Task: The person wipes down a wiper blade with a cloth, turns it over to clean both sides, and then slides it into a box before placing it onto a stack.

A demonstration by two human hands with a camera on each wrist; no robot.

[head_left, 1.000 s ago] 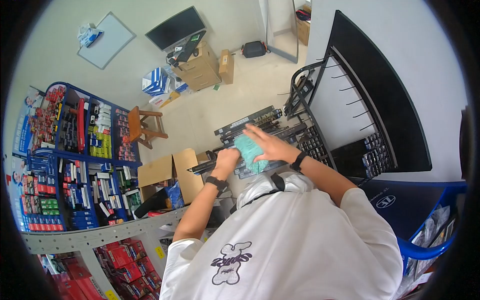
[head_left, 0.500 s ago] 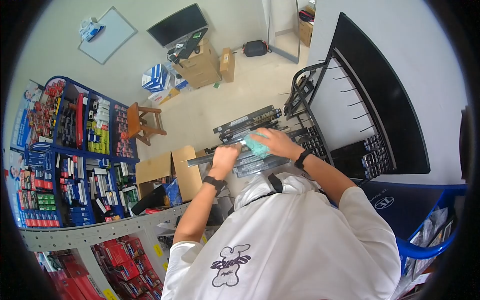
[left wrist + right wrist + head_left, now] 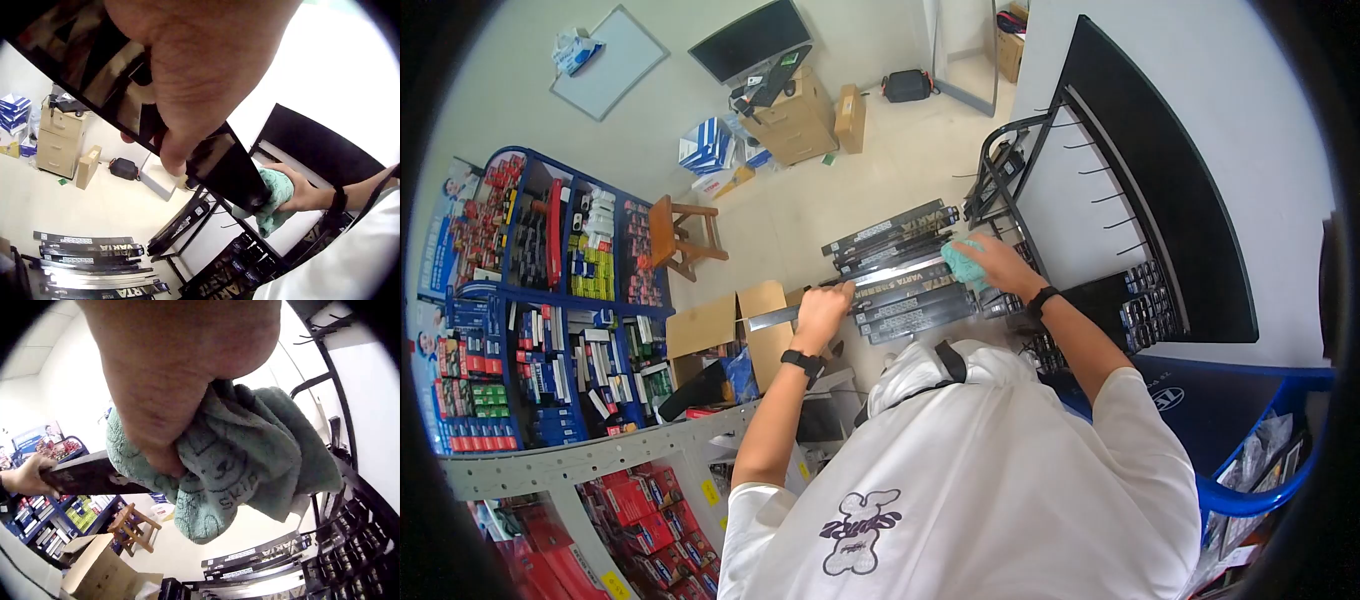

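My left hand point(image 3: 825, 312) grips a long, flat, glossy dark box point(image 3: 775, 318) partway along its length, with one end sticking out to the left. In the left wrist view the thumb lies over the box's edge point(image 3: 219, 159). My right hand point(image 3: 1003, 266) holds a green terry cloth point(image 3: 965, 262) bunched around the box's other end. The right wrist view shows the cloth point(image 3: 231, 478) folded, with printed lettering, hiding that end of the box. Below the hands, several similar long VARTA boxes point(image 3: 915, 312) lie side by side.
A black display rack point(image 3: 1040, 180) with hooks and small packages stands at the right. An open cardboard box point(image 3: 700, 330) sits at the left, near a wooden stool point(image 3: 670, 235) and stocked blue shelves point(image 3: 550, 310). A drawer cabinet point(image 3: 795, 120) stands farther back.
The cloth and right hand have slid rightward along the dark box, away from the left hand. The left hand has shifted left, and the box now shows more of its length.
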